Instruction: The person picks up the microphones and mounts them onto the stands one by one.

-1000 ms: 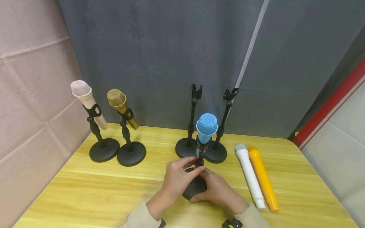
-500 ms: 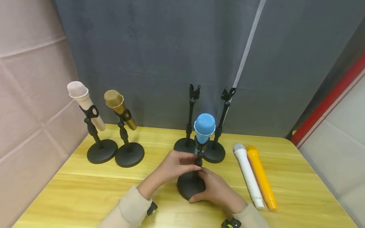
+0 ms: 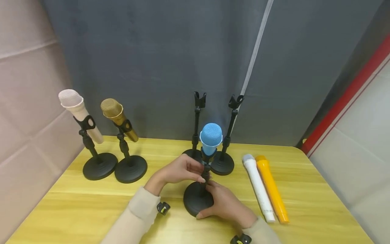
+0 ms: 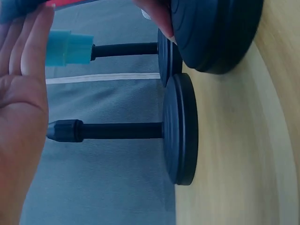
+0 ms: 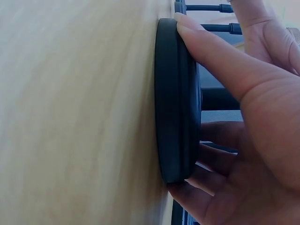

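Note:
A blue microphone [image 3: 211,135] sits tilted in the clip of a black stand, its head up. My left hand [image 3: 179,169] comes from the left and pinches the stand's pole just below the clip, thumb in front. On the right, my right hand [image 3: 225,203] grips the stand's round base [image 3: 195,201], its thumb on the near rim. The right wrist view shows that base [image 5: 171,103] flat by the wood, with thumb and fingers spread across it. In the left wrist view, the left palm [image 4: 21,117] fills the left side, and the fingertips are partly cut off.
Behind stand two black stands with bare clips [image 3: 200,100] [image 3: 236,101]. At left, stands hold a white microphone [image 3: 79,110] and a gold microphone [image 3: 117,115]. A white microphone [image 3: 259,188] and an orange microphone [image 3: 272,189] lie at right. A grey curtain [image 3: 158,67] hangs behind the table.
My left hand has shifted left and back around the pole, its forearm swinging outward and uncovering more of the base. My right hand stays on the base. The head view has turned slightly right.

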The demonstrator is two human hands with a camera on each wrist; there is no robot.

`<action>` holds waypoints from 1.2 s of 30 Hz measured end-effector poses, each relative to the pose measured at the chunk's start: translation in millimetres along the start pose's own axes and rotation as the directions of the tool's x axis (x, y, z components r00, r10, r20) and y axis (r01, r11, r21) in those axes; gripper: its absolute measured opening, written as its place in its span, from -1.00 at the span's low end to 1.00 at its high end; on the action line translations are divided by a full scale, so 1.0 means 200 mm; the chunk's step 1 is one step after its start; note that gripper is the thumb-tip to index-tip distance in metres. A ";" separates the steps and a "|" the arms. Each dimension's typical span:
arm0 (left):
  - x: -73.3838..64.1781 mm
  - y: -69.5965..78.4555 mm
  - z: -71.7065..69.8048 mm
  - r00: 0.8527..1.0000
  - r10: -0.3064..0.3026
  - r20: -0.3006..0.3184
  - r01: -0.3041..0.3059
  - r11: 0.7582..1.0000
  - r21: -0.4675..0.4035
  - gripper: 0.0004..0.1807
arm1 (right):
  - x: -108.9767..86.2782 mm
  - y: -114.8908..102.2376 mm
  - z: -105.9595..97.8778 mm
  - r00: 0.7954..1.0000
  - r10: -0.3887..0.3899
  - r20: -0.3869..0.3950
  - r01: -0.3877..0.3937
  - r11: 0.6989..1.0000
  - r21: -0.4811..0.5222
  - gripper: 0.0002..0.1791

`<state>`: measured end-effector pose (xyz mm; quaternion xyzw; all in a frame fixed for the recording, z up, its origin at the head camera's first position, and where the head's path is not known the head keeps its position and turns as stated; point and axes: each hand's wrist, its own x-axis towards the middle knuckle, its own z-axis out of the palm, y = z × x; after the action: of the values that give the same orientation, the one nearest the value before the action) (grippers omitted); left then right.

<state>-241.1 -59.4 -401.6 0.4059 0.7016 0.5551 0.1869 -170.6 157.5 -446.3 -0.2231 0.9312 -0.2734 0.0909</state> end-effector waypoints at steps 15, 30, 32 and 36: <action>0.02 -0.09 -0.06 0.992 0.015 0.122 -0.003 0.995 -0.101 -0.63 | 0.02 -0.02 0.02 1.000 0.003 0.018 -0.004 1.000 0.012 0.14; -0.12 -0.01 0.11 0.948 -0.159 -0.276 0.119 0.981 -0.155 -0.47 | 0.02 0.00 0.02 1.000 0.001 0.018 -0.002 1.000 0.025 0.14; -0.13 0.01 0.16 0.919 -0.186 -0.348 0.121 0.972 -0.202 -0.47 | 0.01 0.00 0.02 1.000 0.003 0.016 -0.003 1.000 0.025 0.13; -0.14 0.06 0.26 0.845 -0.238 -0.479 0.100 0.950 -0.297 -0.47 | 0.00 0.00 0.01 1.000 0.008 0.004 -0.008 1.000 0.026 0.13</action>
<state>-182.4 -48.8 -411.8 0.1526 0.6799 0.7109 0.0950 -170.6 155.9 -448.5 -0.2185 0.9283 -0.2848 0.0966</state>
